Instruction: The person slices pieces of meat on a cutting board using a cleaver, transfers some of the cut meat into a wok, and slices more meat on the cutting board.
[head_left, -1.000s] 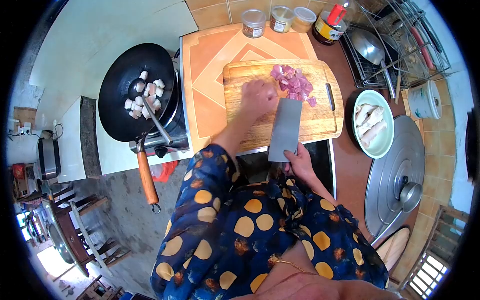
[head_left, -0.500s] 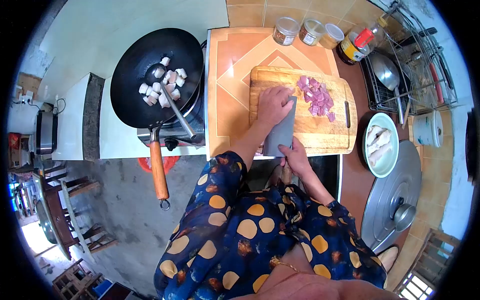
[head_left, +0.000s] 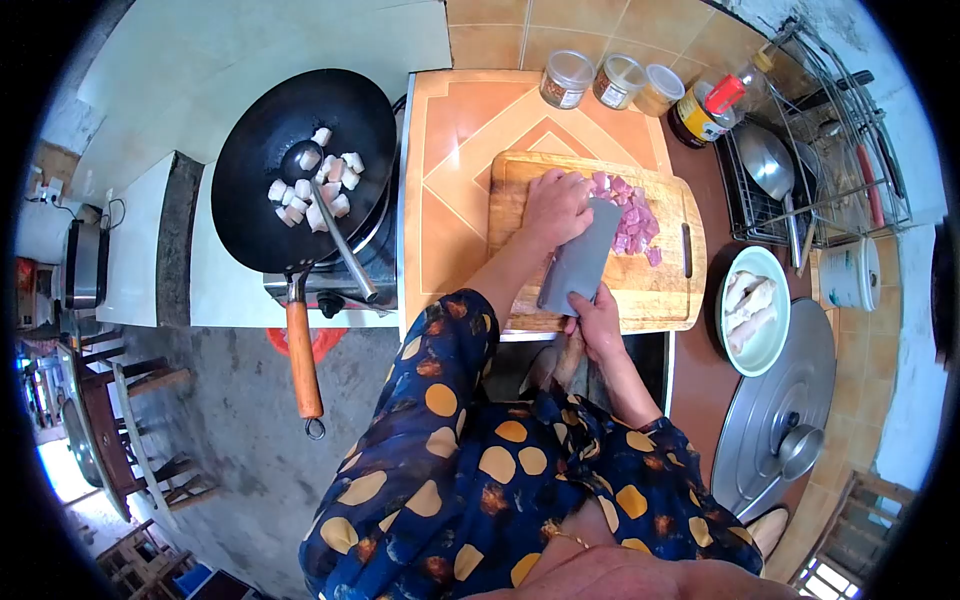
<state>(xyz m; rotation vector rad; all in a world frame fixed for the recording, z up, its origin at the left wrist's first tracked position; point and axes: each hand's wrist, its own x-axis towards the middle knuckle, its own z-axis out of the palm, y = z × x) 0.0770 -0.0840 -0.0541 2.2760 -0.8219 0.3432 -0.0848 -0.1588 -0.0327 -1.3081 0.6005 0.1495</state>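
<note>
My right hand grips a cleaver near the front edge of a wooden cutting board. The wide grey blade lies slanted over the board, its face turned up to the camera. Against the blade's far left side is my left hand, with fingers curled; whatever they press on is hidden beneath them. Just past the blade's far end, a heap of cut pinkish-red meat pieces rests on the board, partly covered by hand and blade.
Left of the board, a black wok on a gas stove holds pale chunks and a metal ladle. On the right are a bowl of pale pieces, a large metal lid and a wire rack. Jars and a bottle line the back.
The cleaver has shifted right toward the meat heap, and its blade now leans more to the right. My left hand has moved with it, now covering the heap's left edge.
</note>
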